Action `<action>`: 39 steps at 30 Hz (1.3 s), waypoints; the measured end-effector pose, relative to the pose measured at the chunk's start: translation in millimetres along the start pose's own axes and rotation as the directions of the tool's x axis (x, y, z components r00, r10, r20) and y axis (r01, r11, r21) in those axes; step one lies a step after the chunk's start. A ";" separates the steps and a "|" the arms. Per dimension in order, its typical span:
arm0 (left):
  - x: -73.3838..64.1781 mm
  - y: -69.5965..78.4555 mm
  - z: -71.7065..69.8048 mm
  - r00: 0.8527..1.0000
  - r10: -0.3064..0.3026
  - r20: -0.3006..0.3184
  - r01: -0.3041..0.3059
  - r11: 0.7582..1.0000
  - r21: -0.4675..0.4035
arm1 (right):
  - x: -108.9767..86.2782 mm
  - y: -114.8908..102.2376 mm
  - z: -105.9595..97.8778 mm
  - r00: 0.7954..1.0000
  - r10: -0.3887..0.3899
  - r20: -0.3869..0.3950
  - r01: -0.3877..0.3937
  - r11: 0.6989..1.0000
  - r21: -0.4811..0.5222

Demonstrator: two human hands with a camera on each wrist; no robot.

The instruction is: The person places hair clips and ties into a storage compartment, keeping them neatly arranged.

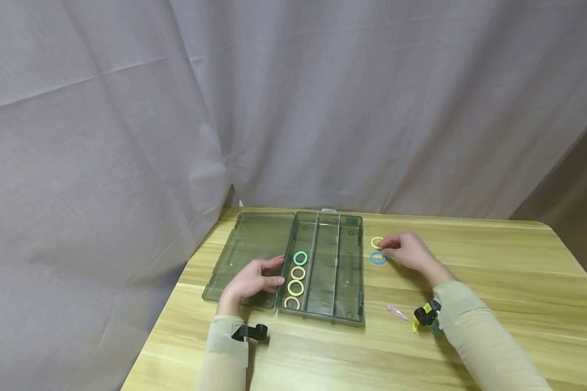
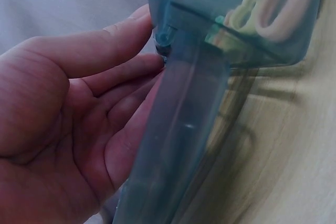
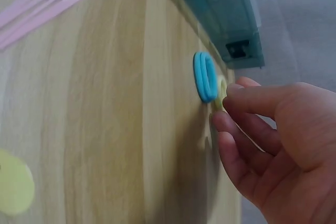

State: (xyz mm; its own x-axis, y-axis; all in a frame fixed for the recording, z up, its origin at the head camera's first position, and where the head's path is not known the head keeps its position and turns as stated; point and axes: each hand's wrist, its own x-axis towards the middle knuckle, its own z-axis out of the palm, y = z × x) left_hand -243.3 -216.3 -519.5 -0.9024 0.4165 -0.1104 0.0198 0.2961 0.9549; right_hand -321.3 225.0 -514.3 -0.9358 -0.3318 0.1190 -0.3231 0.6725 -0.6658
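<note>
A translucent grey-green divided box lies with its lid folded out to the left. Along its left compartment sit several hair ties, among them a green hair tie and a yellow-green one below. My left hand rests over the lid, its extended fingers touching the box's left wall by the hinge. To the right of the box, my right hand pinches a yellow hair tie between thumb and fingertips. Just in front of it lies a blue hair tie on the table.
A pink snap hair clip lies right of the box's near corner. A yellow clip lies nearby, partly hidden under the right wrist in the head view. Grey curtains hang behind the wooden table.
</note>
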 end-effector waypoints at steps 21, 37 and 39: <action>-1.8 -0.4 1.7 1.000 -0.001 -0.004 0.001 1.000 -0.007 | 2.4 -0.9 12.2 0.995 -0.095 0.040 0.100 0.987 -0.126; -0.9 -2.3 2.7 1.000 -0.005 -0.011 0.004 1.000 -0.013 | -0.3 -4.1 14.1 0.995 -0.101 0.009 0.100 0.969 -0.224; -1.2 -1.9 2.6 1.000 -0.004 -0.011 0.004 1.000 -0.012 | -0.6 -4.9 14.4 0.996 -0.087 0.008 0.086 0.969 -0.230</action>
State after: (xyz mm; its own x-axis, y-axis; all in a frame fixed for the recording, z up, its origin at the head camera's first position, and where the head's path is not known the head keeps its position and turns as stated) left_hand -241.1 -215.1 -521.8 -0.9072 0.4057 -0.1115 0.0108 0.2873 0.9578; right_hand -317.2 212.4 -521.7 -0.9032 -0.3939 0.1705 -0.4261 0.7755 -0.4659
